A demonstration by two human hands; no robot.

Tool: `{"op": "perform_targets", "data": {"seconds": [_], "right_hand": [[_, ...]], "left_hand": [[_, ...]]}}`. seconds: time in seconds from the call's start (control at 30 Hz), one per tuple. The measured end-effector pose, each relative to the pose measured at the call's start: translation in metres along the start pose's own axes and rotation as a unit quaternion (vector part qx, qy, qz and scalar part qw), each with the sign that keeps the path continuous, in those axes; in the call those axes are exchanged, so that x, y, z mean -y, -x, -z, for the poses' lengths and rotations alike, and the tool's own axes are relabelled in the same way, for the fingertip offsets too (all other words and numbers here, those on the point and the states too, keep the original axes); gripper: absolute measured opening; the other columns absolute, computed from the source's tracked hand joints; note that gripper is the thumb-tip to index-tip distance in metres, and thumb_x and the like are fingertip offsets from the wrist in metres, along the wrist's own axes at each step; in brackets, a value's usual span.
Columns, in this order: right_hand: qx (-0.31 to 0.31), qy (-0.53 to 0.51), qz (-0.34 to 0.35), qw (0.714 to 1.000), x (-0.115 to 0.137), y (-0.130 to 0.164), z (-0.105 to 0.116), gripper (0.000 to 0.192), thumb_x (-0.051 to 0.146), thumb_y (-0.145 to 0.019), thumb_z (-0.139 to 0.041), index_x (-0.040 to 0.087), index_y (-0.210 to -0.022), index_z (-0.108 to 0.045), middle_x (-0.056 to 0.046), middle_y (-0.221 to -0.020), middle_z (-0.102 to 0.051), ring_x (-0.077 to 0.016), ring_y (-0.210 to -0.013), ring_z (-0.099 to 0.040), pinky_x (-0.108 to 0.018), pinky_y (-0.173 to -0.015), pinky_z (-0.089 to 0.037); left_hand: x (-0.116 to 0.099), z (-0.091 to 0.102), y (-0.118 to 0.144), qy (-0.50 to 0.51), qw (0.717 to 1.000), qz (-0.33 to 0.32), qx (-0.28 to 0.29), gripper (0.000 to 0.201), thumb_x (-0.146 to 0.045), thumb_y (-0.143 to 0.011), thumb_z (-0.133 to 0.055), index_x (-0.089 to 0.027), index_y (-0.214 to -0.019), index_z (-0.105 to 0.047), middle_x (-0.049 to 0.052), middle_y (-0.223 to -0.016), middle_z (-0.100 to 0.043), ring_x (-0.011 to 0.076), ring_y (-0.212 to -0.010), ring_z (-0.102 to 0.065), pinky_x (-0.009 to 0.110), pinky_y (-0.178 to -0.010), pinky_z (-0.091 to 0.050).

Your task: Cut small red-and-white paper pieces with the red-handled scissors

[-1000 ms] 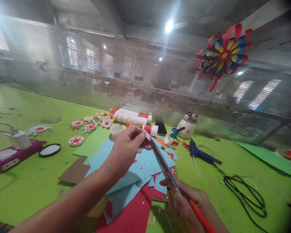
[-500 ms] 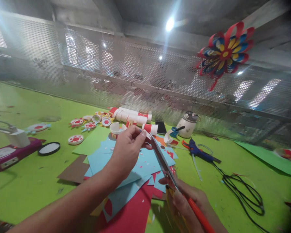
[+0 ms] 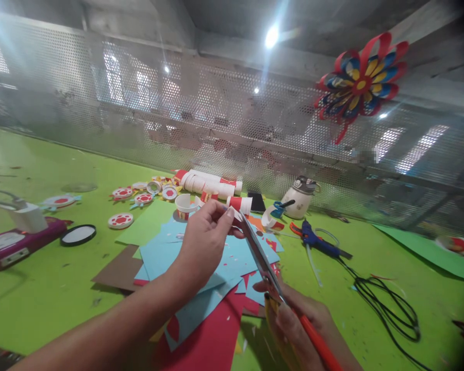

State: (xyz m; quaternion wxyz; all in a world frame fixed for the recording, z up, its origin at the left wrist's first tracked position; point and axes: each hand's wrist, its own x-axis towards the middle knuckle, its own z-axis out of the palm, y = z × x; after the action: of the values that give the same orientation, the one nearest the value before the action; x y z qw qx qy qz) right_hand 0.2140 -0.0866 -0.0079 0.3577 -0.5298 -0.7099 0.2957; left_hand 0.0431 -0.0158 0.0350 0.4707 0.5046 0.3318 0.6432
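My left hand (image 3: 204, 239) is raised over the paper pile and pinches a small piece of paper (image 3: 234, 215) between thumb and fingers; most of the piece is hidden. My right hand (image 3: 297, 322) grips scissors with an orange handle (image 3: 319, 348). Their blades (image 3: 260, 257) point up and left, and the tips meet the pinched piece at my left fingertips. Under both hands lie blue paper sheets (image 3: 201, 257) over red paper (image 3: 212, 340).
On the green table (image 3: 42, 288) lie stacked paper cups (image 3: 211, 185), round red-and-white paper pieces (image 3: 120, 220), a blue glue gun (image 3: 319, 245) with black cable (image 3: 386, 304), a white glue pot (image 3: 299, 200), and a purple device (image 3: 11, 245). A paper flower (image 3: 359, 85) hangs on the mesh wall.
My hands and the scissors hold almost the same pose; the view has drifted slightly.
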Motion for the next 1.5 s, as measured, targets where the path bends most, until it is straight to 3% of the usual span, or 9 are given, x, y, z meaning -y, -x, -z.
{"op": "perform_targets", "data": {"seconds": [0.43,0.67,0.97,1.5], "right_hand": [[0.005,-0.031,-0.005,0.999,0.000,0.001,-0.001,0.058,0.064,-0.084,-0.040,0.015,-0.098,-0.068,0.002,-0.056,-0.042,-0.0127,-0.047,-0.037,-0.023,-0.041,-0.028],[-0.001,-0.038,0.004,0.999,-0.001,0.001,-0.002,0.054,0.060,-0.086,-0.041,0.014,-0.099,-0.068,0.004,-0.051,-0.034,-0.0117,-0.044,-0.034,-0.022,-0.038,-0.028],[0.005,-0.061,-0.005,0.998,0.002,0.001,-0.003,0.050,0.058,-0.087,-0.040,0.015,-0.091,-0.065,0.005,-0.053,-0.034,-0.0116,-0.046,-0.032,-0.024,-0.042,-0.026],[-0.012,0.020,0.017,1.000,-0.008,-0.002,-0.002,0.066,0.068,-0.083,-0.033,0.014,-0.101,-0.067,0.001,-0.052,-0.049,-0.0172,-0.049,-0.049,-0.029,-0.054,-0.039]], "left_hand": [[0.002,0.000,0.002,-0.003,1.000,-0.002,-0.009,0.013,-0.020,-0.081,-0.054,-0.016,-0.072,-0.047,0.000,-0.066,-0.060,0.0124,-0.061,-0.061,0.028,-0.063,-0.052],[0.003,-0.001,0.000,0.005,1.000,-0.003,-0.014,0.013,-0.021,-0.082,-0.053,-0.016,-0.072,-0.047,0.001,-0.066,-0.061,0.0135,-0.063,-0.062,0.028,-0.062,-0.053],[0.002,-0.002,0.000,0.006,1.000,0.000,-0.013,0.012,-0.019,-0.082,-0.052,-0.015,-0.071,-0.047,0.001,-0.066,-0.060,0.0123,-0.061,-0.062,0.028,-0.062,-0.053],[-0.003,0.004,-0.007,0.039,0.998,-0.002,-0.046,0.012,-0.021,-0.081,-0.056,-0.016,-0.071,-0.051,0.001,-0.062,-0.060,0.0127,-0.062,-0.061,0.025,-0.059,-0.051]]}}
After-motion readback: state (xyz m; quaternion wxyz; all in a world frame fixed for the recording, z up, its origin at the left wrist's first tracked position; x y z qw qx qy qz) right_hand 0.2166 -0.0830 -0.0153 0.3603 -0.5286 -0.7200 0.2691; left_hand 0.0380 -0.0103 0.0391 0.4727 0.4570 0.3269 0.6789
